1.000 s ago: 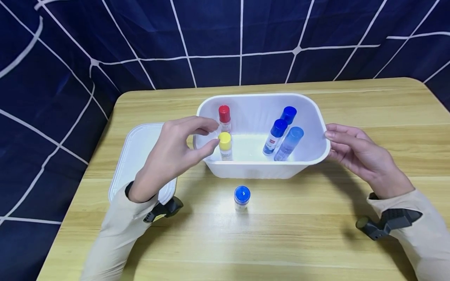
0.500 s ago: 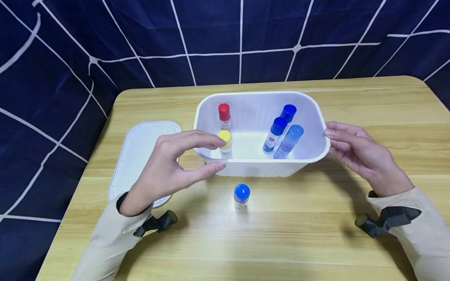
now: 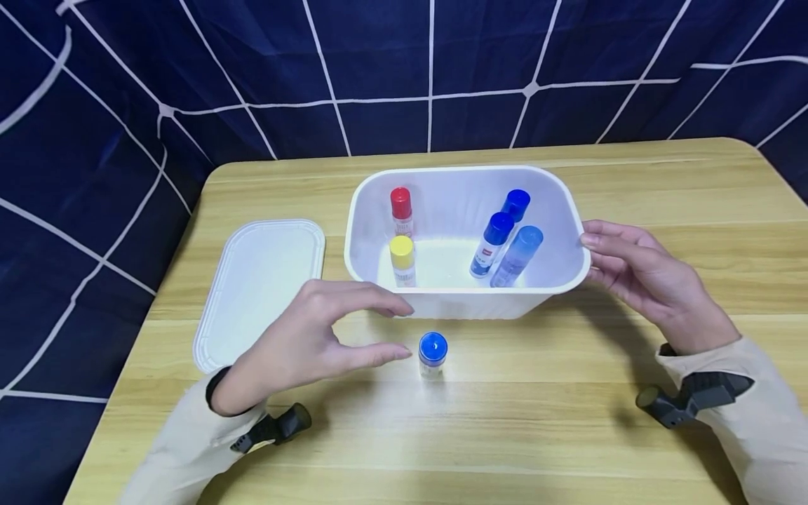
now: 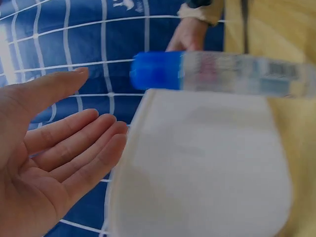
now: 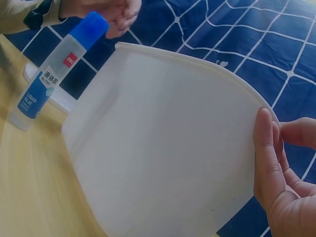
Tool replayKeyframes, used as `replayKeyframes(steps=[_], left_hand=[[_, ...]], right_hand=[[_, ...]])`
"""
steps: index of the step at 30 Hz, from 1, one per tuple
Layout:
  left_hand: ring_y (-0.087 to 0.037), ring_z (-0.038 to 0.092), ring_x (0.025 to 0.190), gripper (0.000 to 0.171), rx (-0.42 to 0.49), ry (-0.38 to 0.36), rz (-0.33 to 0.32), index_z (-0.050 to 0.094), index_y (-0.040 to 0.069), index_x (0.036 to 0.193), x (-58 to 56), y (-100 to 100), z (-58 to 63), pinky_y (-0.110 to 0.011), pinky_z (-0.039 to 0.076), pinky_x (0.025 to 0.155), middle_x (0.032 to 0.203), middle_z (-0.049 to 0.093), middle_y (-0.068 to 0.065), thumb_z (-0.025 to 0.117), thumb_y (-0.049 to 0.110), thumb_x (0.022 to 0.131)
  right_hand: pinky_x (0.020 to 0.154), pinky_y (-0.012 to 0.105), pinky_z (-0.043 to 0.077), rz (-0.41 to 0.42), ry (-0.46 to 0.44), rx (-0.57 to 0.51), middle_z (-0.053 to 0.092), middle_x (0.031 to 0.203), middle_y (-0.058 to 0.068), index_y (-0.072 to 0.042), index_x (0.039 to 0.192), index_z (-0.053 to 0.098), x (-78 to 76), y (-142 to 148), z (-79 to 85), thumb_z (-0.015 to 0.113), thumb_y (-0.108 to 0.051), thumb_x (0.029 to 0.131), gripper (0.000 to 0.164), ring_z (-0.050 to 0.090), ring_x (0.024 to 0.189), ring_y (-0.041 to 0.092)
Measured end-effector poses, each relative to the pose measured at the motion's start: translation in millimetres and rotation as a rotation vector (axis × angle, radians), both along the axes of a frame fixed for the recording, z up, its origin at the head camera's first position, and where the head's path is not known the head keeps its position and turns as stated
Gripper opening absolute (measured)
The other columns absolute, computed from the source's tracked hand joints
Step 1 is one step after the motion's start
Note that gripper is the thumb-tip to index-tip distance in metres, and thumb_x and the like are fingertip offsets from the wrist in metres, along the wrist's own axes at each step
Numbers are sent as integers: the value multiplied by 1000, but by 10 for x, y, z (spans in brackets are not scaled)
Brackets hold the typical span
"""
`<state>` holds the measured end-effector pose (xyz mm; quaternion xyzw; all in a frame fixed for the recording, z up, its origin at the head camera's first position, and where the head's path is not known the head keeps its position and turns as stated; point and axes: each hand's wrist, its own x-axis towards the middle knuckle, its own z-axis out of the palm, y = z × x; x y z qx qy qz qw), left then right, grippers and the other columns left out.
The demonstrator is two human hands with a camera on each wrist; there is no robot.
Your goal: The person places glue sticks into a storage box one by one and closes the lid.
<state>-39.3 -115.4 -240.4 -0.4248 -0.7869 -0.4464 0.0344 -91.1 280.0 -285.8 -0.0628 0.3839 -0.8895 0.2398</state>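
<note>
My left hand (image 3: 315, 337), thumb and fingers spread, is just left of an upright liquid glue bottle (image 3: 433, 354) with a blue cap. In the left wrist view the palm shows bare, apart from the glue bottle (image 4: 217, 73). The right hand (image 3: 656, 287) pinches the right rim of a white plastic bin (image 3: 467, 306), thumb and fingers on either side of the wall in the right wrist view. Inside the bin stand a red-capped bottle (image 3: 400, 205) and a yellow-capped bottle (image 3: 402, 256) at left. Three blue-capped bottles (image 3: 485, 254) lean together at right.
A white lid (image 3: 268, 270) lies flat on the wooden table (image 3: 536, 414), left of the bin and partly behind my left hand. Dark blue cloth (image 3: 379, 77) with white lines hangs behind the table and along its left side.
My left hand has moved from the yellow-capped bottle, out over the bin's front rim and toward the glue bottle on the table. The right hand stays at the bin's rim.
</note>
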Motion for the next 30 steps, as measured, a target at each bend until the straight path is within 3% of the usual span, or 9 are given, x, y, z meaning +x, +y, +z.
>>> replayKeyframes(steps=[9,15,23,30], left_hand=[[-11,66,100,38,12,-43,-55,71,5,109,42,95,-202,-26,54,87,104,72,-2,84,15,75],[-10,65,104,43,-5,-97,-39,71,7,113,57,143,-304,-26,54,87,109,72,-1,84,18,74],[-7,65,103,41,7,-140,-17,72,6,111,44,184,-377,-24,53,87,107,72,0,85,18,74],[-8,66,102,39,26,-148,-35,72,5,110,31,193,-386,-24,54,87,105,73,-1,84,16,74]], right_hand=[[79,33,58,22,27,-19,68,105,22,12,115,61,-3,-10,0,29,10,100,36,70,93,26],[78,34,59,12,8,-17,68,104,22,11,114,61,1,-10,-7,29,11,100,35,70,93,27],[78,33,59,10,12,0,68,103,21,11,114,61,-4,-11,-6,29,9,100,35,70,92,26],[78,33,59,14,23,3,68,104,22,11,115,61,-5,-14,-10,29,9,100,35,70,92,26]])
